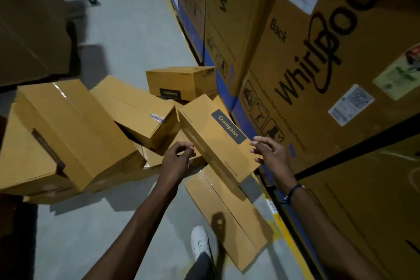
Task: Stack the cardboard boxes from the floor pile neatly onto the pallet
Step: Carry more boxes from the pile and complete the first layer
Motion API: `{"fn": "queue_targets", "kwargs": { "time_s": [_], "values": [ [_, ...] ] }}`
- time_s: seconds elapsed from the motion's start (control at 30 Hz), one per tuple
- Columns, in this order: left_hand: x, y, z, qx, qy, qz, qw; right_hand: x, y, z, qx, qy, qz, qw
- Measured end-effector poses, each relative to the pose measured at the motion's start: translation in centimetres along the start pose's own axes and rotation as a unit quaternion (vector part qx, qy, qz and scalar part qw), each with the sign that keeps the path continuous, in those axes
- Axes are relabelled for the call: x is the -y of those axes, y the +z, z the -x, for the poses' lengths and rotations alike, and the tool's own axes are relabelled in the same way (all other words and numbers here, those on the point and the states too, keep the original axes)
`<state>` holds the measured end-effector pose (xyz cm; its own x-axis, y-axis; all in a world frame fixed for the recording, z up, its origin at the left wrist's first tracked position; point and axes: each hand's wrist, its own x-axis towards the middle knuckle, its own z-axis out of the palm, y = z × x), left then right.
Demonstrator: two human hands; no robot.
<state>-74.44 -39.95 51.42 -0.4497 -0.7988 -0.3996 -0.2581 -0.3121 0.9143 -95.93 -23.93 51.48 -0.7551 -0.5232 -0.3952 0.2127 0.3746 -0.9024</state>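
Both bare arms reach forward and down toward a tilted Crompton box in the floor pile. The left hand sits at the box's near left edge, fingers curled with the tips touching the cardboard; whether it has a firm hold cannot be told. The right hand, with a dark wristband on its arm, lies against the box's right edge, fingers extended and spread, gripping nothing. This box leans on a flat box lying on the grey floor. To the left lie a large taped box and a medium box, both closed and tipped; an upright small box stands behind. Tall Whirlpool cartons rise at right. A white shoe shows below. Contents of the boxes are not visible.
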Motion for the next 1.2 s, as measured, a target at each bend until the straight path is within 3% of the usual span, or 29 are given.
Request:
{"fn": "queue_targets", "kwargs": {
  "time_s": [0.2,0.4,0.73,0.93,1.2],
  "values": [
    [4.4,6.2,-10.8,0.008,-0.033,-0.022,0.999,-5.0,0.3,-11.9,-0.015,0.007,0.013,1.0],
    [11.3,13.4,-20.1,0.0,-0.056,-0.042,0.998,-11.8,0.4,-24.6,0.0,-0.001,0.097,0.995],
    [18.8,20.6,-30.7,-0.029,-0.035,-0.112,0.993,-22.1,3.3,-40.3,0.136,-0.021,0.243,0.96],
    [21.4,21.1,-32.5,-0.053,-0.038,-0.15,0.987,-23.5,4.3,-41.5,0.152,-0.037,0.263,0.952],
    [22.5,18.0,-30.8,-0.111,-0.045,-0.185,0.975,-23.6,6.6,-35.2,0.22,-0.137,0.21,0.943]
  ]
}}
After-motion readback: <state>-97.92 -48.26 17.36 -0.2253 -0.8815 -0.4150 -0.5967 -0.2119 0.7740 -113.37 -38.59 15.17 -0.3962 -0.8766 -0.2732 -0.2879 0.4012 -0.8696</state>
